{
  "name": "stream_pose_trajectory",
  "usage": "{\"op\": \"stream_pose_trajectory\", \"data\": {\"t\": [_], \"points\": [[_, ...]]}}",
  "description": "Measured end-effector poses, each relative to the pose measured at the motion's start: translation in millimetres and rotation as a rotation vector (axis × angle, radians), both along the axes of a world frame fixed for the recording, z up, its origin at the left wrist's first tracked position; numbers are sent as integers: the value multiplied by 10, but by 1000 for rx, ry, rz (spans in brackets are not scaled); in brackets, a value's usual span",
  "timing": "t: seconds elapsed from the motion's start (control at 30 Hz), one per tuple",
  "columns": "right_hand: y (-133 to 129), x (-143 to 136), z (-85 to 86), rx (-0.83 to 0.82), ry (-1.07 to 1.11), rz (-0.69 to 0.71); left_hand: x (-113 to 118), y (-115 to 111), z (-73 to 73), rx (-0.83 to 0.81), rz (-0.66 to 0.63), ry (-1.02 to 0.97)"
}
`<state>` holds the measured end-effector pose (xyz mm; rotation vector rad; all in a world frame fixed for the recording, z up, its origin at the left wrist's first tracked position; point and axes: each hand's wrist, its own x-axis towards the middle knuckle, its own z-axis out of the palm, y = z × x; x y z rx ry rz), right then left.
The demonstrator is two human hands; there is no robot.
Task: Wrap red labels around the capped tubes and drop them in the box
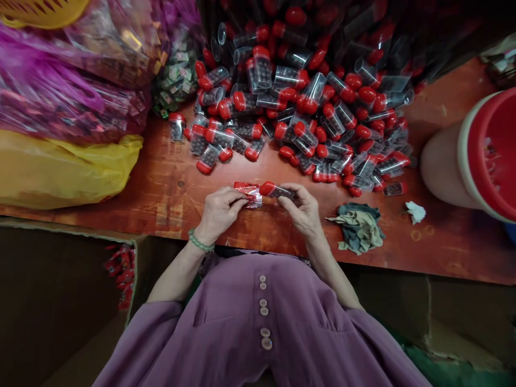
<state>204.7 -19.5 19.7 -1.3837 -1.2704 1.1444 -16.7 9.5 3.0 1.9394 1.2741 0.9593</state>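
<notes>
Near the table's front edge, my left hand [220,212] pinches a small red and silver packet [253,194] between thumb and fingers. My right hand [300,207] is closed round the clear end of a small tube with a red cap [267,188]; dark beads or dots show through its wall. The red cap points left and lies close to the packet. Beyond both hands, a large heap of similar red-capped clear tubes [290,77] spreads over the reddish table [181,177].
Plastic bags of small packets [72,102] and a yellow bag [60,166] lie at left. A crumpled cloth [360,228] and white scrap [415,213] are right of my hands. A bucket with a red rim [475,156] stands far right. An open cardboard box [80,231] sits below, left.
</notes>
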Motion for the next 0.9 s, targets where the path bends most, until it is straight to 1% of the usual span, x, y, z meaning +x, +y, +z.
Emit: {"op": "stream_pose_trajectory", "data": {"t": [0.07,0.17,0.3,0.4,0.5,0.67,0.8,0.9], "points": [[-27,11,66,78,-47,8,-27,-6,62,-36,23,-78],[-57,7,181,212,-137,51,-63,-29,197,-55,7,-148],[-72,-13,292,373,-272,139,-78,-67,365,7,-49,-158],[-89,-4,329,449,-384,222,-77,-88,424,69,-87,-141],[-120,11,379,447,-491,281,-77,-106,427,112,-107,-88],[-146,6,504,384,-618,376,-67,-129,371,209,-135,37],[-139,19,550,365,-666,401,-59,-129,321,234,-140,37],[-133,35,564,331,-717,448,-60,-120,297,238,-162,29]]}}
